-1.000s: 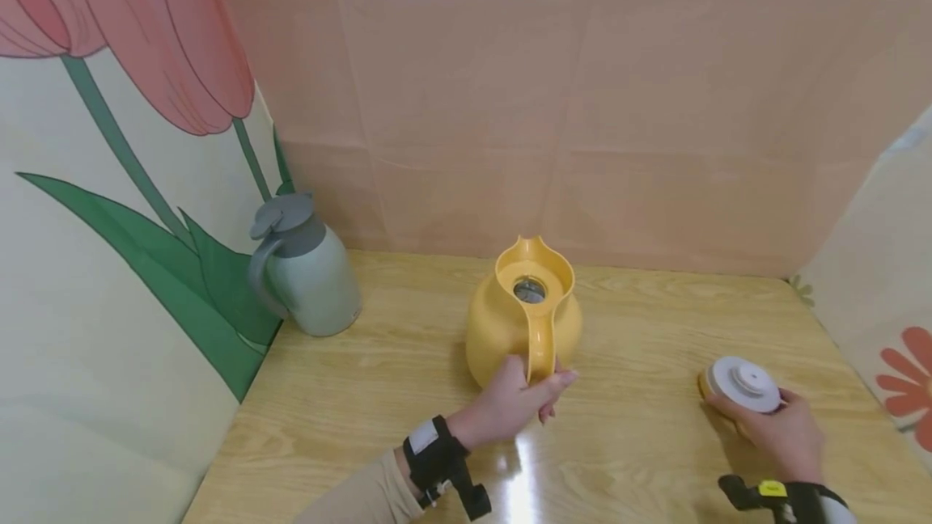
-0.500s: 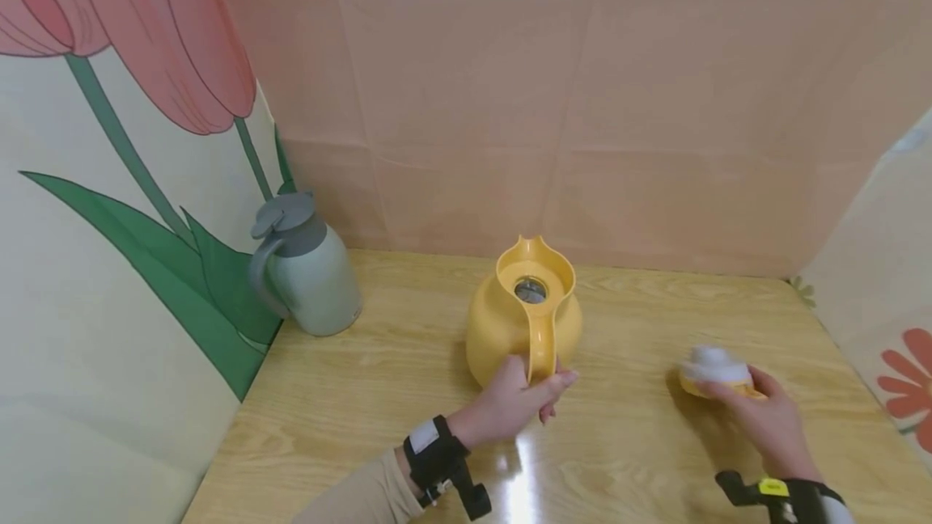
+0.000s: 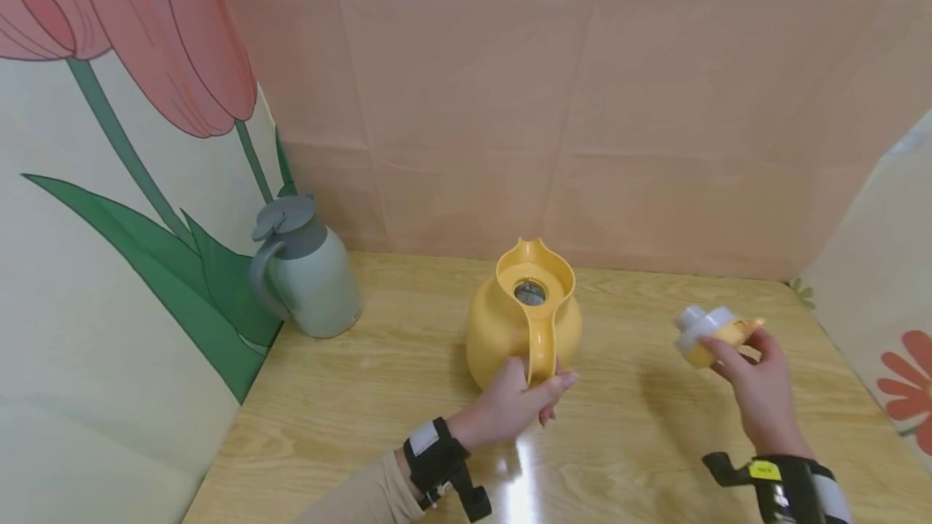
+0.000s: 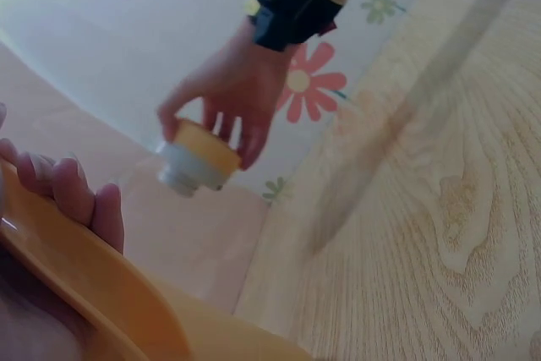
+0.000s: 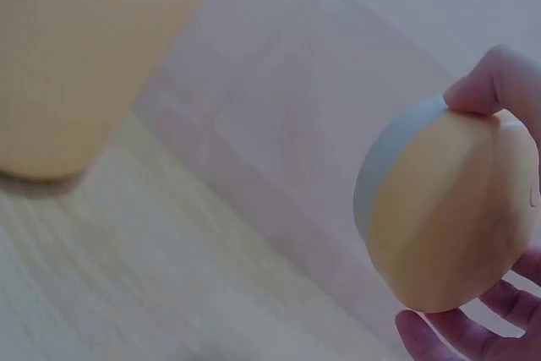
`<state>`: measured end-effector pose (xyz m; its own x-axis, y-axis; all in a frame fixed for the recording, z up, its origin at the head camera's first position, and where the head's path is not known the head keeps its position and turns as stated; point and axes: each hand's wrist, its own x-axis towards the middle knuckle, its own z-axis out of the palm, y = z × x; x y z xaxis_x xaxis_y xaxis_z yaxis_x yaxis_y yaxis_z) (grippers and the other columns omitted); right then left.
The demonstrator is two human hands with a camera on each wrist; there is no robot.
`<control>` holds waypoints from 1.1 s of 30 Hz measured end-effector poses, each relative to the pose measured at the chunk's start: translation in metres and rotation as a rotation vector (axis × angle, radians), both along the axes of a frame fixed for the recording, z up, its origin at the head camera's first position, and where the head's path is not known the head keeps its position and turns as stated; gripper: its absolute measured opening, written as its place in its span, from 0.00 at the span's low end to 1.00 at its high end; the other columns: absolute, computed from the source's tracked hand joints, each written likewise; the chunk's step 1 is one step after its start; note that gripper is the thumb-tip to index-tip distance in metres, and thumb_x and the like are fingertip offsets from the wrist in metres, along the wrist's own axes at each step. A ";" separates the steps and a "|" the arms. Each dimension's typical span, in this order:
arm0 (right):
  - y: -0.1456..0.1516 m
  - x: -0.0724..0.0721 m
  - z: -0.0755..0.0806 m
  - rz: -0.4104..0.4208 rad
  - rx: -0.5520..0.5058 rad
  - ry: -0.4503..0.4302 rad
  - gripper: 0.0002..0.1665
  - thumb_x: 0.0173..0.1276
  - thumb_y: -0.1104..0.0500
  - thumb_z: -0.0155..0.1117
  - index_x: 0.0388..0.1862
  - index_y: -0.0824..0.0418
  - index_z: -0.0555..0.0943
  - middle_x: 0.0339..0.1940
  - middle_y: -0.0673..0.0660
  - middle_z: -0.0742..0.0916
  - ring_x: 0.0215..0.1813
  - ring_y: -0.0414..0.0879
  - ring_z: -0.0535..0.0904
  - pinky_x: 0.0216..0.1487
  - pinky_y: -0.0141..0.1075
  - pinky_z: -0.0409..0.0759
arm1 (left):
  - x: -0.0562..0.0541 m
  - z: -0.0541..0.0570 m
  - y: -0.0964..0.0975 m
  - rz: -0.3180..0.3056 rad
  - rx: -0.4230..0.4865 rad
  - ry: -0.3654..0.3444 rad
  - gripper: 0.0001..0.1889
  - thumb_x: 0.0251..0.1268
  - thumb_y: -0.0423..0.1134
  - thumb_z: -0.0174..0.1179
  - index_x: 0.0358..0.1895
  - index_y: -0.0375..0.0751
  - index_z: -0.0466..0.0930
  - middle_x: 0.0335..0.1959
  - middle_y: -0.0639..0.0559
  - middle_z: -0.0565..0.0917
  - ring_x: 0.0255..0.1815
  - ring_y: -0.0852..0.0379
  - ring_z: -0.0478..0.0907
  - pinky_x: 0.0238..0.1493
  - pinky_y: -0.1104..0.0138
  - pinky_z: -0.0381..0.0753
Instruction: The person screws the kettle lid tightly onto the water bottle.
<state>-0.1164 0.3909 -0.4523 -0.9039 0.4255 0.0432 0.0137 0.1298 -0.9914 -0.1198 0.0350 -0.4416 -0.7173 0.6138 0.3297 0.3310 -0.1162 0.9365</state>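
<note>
A yellow thermos jug (image 3: 484, 330) stands upright on the table, its round mouth uncovered and its spout facing the back wall. My left hand (image 3: 502, 403) grips the jug's handle (image 3: 541, 342), fingers wrapped round it; the left wrist view shows them curled over the yellow handle (image 4: 93, 268). To the right, my right hand (image 3: 760, 378) holds the jug's lid (image 3: 709, 334) above the table, thumb and fingers pinching its edge. The lid is tilted, its white stopper pointing left and its yellow top (image 5: 456, 217) facing the right wrist camera.
A grey-green thermos jug (image 3: 320, 281) with a dark grey lid stands at the back left by the flowered side wall. A pinkish cloth (image 3: 466, 103) hangs behind the wooden table (image 3: 408, 297). Red flowers mark the right wall (image 3: 874, 265).
My right hand has raised the lid off toward the back and slightly left, turning it from stopper upward to stopper leftward. The left hand and the yellow jug have stayed in place.
</note>
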 end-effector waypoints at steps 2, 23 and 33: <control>-0.008 -0.003 0.013 0.007 0.023 0.028 0.26 0.72 0.59 0.69 0.61 0.52 0.67 0.53 0.48 0.70 0.46 0.37 0.75 0.40 0.22 0.80 | 0.000 0.000 0.000 0.000 -0.004 -0.003 0.17 0.80 0.46 0.53 0.30 0.41 0.73 0.19 0.54 0.75 0.18 0.65 0.74 0.22 0.61 0.84; -0.123 -0.023 0.141 0.183 0.459 0.380 0.42 0.62 0.68 0.74 0.75 0.55 0.71 0.64 0.48 0.75 0.54 0.44 0.69 0.44 0.27 0.73 | 0.000 -0.002 0.002 -0.004 -0.015 0.007 0.18 0.81 0.46 0.52 0.28 0.43 0.73 0.17 0.54 0.75 0.16 0.62 0.74 0.22 0.62 0.82; -0.160 -0.028 0.152 0.282 0.542 0.452 0.48 0.54 0.68 0.80 0.74 0.50 0.74 0.58 0.50 0.76 0.53 0.44 0.68 0.44 0.30 0.71 | 0.000 -0.003 0.000 -0.006 0.012 -0.001 0.17 0.81 0.44 0.52 0.30 0.40 0.74 0.16 0.54 0.75 0.16 0.60 0.74 0.23 0.64 0.80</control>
